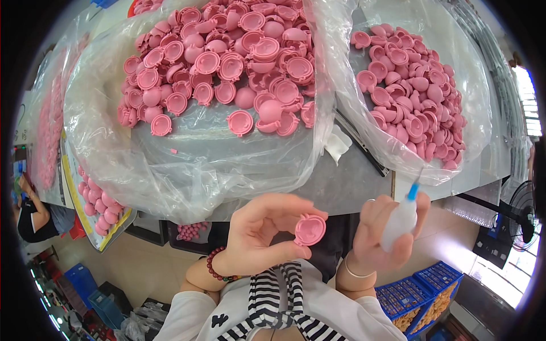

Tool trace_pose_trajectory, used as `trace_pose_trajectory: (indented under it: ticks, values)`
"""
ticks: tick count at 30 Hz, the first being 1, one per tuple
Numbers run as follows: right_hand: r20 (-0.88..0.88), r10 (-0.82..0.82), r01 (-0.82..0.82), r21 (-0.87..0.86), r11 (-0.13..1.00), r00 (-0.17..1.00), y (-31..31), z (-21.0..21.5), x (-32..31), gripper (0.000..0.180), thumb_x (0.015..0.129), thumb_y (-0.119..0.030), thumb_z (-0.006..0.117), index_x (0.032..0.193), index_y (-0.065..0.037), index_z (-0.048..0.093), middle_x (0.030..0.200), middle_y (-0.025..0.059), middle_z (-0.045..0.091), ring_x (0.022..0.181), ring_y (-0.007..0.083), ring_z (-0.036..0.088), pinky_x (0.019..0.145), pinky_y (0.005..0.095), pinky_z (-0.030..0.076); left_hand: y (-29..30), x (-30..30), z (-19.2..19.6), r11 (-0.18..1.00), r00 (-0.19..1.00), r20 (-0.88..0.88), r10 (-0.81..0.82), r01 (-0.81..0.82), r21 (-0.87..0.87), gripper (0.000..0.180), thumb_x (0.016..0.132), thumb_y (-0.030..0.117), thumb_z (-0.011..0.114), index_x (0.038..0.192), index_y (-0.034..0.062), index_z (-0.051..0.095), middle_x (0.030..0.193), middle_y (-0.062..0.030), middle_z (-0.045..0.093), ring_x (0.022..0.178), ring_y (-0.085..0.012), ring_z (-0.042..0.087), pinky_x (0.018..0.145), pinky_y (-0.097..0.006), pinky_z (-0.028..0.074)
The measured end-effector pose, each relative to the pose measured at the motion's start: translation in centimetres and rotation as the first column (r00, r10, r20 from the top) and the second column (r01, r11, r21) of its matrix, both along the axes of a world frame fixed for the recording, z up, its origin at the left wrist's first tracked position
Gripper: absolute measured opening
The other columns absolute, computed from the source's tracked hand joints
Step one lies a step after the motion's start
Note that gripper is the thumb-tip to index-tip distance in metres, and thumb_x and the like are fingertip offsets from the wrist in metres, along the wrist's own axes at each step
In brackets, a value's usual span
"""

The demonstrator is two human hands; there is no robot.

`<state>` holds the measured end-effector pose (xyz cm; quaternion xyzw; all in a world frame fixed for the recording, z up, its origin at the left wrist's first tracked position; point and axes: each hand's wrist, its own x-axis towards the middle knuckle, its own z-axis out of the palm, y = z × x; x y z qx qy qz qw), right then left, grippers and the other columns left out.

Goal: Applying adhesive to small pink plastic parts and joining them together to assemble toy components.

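A pink plastic half-shell (310, 229), round with small tabs at its rim, sits low in the centre of the view, below the table edge, its hollow side facing the camera. The left hand (263, 233) is curled about it, pinching the shell between thumb and fingertips; a dark red bead bracelet (215, 266) circles that wrist. Just to the right, the right hand (382, 233) is closed around a small translucent squeeze bottle (400, 220) with a blue needle tip (413, 191) pointing upward, apart from the shell. A thin bangle (357, 271) rings the right wrist. Above both hands, on the grey table (352, 187), a large clear plastic bag (187, 159) holds a heap of like pink shells, and a second bag (455, 102) at right holds more. Blue crates (415, 295) stand on the floor at lower right.
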<state>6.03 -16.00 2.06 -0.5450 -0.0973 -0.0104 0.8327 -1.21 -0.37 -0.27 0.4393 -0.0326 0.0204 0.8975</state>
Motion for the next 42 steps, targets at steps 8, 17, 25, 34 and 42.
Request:
trace_pose_trajectory:
  ticks: [8,17,25,34,42]
  values:
    - [0.656,0.161,0.016,-0.255,0.967,0.737,-0.9,-0.1,1.0,0.058,0.075,-0.053,0.056,0.082,0.006,0.053,0.062,0.0026,0.041,0.049,0.0108,0.035,0.041,0.0237,0.020,0.2,0.2,0.6,1.000,1.000,-0.025,0.002,-0.003,-0.022,0.044,0.073,-0.012,0.056,0.115,-0.0071,0.043,0.118,-0.0224,0.048,0.104,-0.0211,0.052,0.086,-0.031,0.045]
    - [0.647,0.151,0.100,-0.335,0.937,0.748,0.3,0.5,-0.1,0.061,0.078,-0.055,0.050,0.082,0.005,0.055,0.057,0.0032,0.043,0.045,0.0116,0.040,0.036,0.0234,0.022,0.2,0.2,0.0,1.000,1.000,0.012,0.021,-0.021,0.001,0.043,0.075,-0.013,0.053,0.115,-0.0070,0.043,0.118,-0.0226,0.047,0.105,-0.0216,0.052,0.087,-0.032,0.045]
    - [0.667,0.109,0.137,-0.305,0.942,0.737,-0.1,0.2,0.2,0.062,0.080,-0.055,0.046,0.085,0.006,0.055,0.056,0.0029,0.043,0.045,0.0119,0.039,0.036,0.0233,0.023,0.2,0.3,0.3,1.000,1.000,0.005,0.013,-0.013,-0.020,0.042,0.074,-0.014,0.053,0.115,-0.0069,0.043,0.117,-0.0233,0.048,0.105,-0.0228,0.052,0.087,-0.032,0.045]
    - [0.677,0.089,0.187,-0.323,0.928,0.730,0.2,0.1,0.4,0.064,0.081,-0.057,0.042,0.088,0.006,0.056,0.056,0.0025,0.042,0.043,0.0113,0.035,0.036,0.0240,0.022,0.0,0.2,0.7,0.998,0.993,-0.101,0.067,-0.066,0.015,0.044,0.069,-0.002,0.068,0.108,-0.0039,0.047,0.109,-0.0287,0.051,0.094,-0.0246,0.058,0.083,-0.034,0.047]
    - [0.655,0.053,0.281,-0.395,0.875,0.754,0.3,0.5,0.3,0.064,0.082,-0.056,0.041,0.083,0.006,0.057,0.053,0.0026,0.042,0.042,0.0112,0.035,0.036,0.0245,0.021,0.6,0.1,0.5,0.997,0.997,0.017,0.077,-0.077,0.032,0.040,0.073,-0.014,0.056,0.111,-0.0078,0.045,0.116,-0.0258,0.047,0.103,-0.0241,0.053,0.087,-0.032,0.045]
